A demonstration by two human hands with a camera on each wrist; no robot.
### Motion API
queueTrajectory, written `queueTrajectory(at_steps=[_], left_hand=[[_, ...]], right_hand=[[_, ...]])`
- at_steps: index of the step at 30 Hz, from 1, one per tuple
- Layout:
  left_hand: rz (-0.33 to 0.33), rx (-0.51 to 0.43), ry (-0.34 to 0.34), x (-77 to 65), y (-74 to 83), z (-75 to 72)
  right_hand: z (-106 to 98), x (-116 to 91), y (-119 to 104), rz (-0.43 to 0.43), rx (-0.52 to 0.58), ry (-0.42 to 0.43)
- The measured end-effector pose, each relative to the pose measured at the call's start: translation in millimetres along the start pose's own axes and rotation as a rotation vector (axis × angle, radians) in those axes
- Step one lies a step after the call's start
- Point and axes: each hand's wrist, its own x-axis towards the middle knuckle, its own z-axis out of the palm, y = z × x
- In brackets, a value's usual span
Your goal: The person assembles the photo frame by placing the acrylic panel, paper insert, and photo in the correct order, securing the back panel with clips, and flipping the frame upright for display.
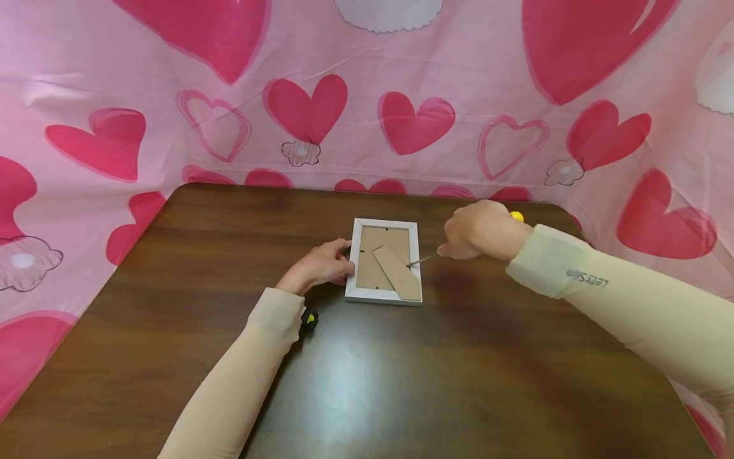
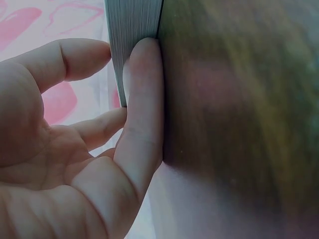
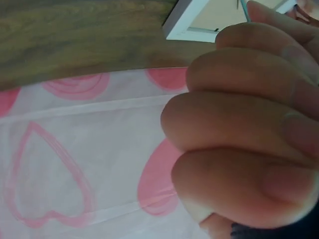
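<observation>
A white picture frame (image 1: 383, 297) lies face down on the table, its brown backing board (image 1: 371, 273) upward. A tan easel leg (image 1: 397, 273) slants across the board, and small black tabs show at the inner edges. My left hand (image 1: 323, 262) touches the frame's left side; in the left wrist view its fingertips rest against the grey-looking side wall (image 2: 133, 22). My right hand (image 1: 473, 231) grips a screwdriver with a thin metal shaft (image 1: 425, 259) and a yellow handle end (image 1: 517, 216). Its tip meets the frame's inner right edge. In the right wrist view curled fingers hide the handle.
The dark brown wooden table (image 1: 229, 223) spreads around the frame. A small black item with a yellow mark (image 1: 310, 319) sits beside the left wrist. Pink cloth with hearts (image 1: 355, 57) hangs behind the table and at both sides.
</observation>
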Motion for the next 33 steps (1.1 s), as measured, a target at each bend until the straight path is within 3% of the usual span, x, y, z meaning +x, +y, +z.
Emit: queueTrajectory(at_steps=[6, 14, 18, 26, 33], left_hand=[[0.006, 0.005, 0.005, 2.0, 3.3, 2.1], [-0.016, -0.011, 0.004, -1.5, 5.6, 3.3], [-0.025, -0.023, 0.001, -2.2, 4.9, 4.0], [-0.032, -0.035, -0.004, -1.0, 4.4, 5.3], [-0.045, -0.027, 0.009, -1.7, 4.1, 5.2]], right_hand=[[15, -11, 25, 0.002, 0.121, 0.098], [36, -11, 67, -0.011, 0.315, 0.237], [61, -10, 83, -0.020, 0.456, 0.280], [120, -14, 99, 0.041, 0.699, 0.336], [147, -4, 103, 0.025, 0.772, 0.380]])
